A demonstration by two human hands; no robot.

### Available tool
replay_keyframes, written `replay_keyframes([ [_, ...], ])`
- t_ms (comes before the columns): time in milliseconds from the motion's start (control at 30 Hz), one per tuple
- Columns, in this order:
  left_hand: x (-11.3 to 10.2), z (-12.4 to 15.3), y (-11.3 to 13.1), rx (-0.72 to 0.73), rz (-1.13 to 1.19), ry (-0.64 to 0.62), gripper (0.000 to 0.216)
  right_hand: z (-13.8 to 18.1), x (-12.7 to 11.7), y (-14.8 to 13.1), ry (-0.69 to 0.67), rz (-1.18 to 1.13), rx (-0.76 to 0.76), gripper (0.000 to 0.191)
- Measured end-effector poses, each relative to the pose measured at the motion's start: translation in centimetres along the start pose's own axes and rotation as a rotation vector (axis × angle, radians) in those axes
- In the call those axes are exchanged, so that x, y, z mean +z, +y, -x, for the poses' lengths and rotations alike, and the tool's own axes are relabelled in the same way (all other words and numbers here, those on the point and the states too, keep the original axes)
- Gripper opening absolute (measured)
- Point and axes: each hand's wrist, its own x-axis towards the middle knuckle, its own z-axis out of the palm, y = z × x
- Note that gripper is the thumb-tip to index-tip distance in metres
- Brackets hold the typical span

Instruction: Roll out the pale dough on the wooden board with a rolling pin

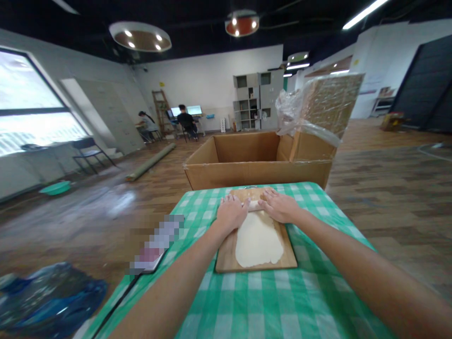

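Note:
A rolling pin (pixel 254 205) lies across the far end of a thin, flattened sheet of dough (pixel 259 240). My left hand (pixel 232 213) rests on the pin's left part, its fingers curving over it. On the right part is my right hand (pixel 278 206), also closed over the pin from above. Only the pin's middle shows between my hands; its ends are hidden. Beneath the dough is a wooden cutting board (pixel 226 260), set on a green-and-white checked tablecloth (pixel 243 301). The sheet widens toward me and has an uneven edge.
A blurred-out flat device (pixel 157 247) with a cable lies at the table's left edge. Beyond the table stands a large open cardboard box (pixel 254 174), partly wrapped in plastic. A water bottle in blue plastic (pixel 52 299) is on the floor at left. Two people sit far back.

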Motion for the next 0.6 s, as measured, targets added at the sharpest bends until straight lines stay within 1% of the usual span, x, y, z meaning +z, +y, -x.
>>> replay_keyframes([
  [100,0.6,-2.6,-1.4,-0.012,-0.088,-0.065,0.050,-2.7,0.6,1.1,-0.009,-0.013,0.024,0.068],
  [233,1.4,-5.9,-2.9,0.042,-0.169,-0.169,0.050,-6.1,1.7,2.8,-0.031,-0.048,0.116,0.080],
  [333,2.2,-7.5,-3.7,0.058,-0.219,-0.219,0.052,-7.7,2.2,3.5,-0.034,-0.067,0.150,0.085],
  [467,2.9,-7.9,-4.2,0.093,-0.254,-0.210,0.052,-8.1,2.2,3.7,-0.005,-0.051,0.151,0.088],
  [533,3.0,-7.5,-4.2,0.098,-0.260,-0.195,0.052,-7.7,2.1,3.4,0.017,-0.041,0.154,0.087],
  [600,3.0,-6.8,-4.1,0.091,-0.236,-0.153,0.051,-7.1,1.9,3.0,0.038,-0.030,0.156,0.085],
])
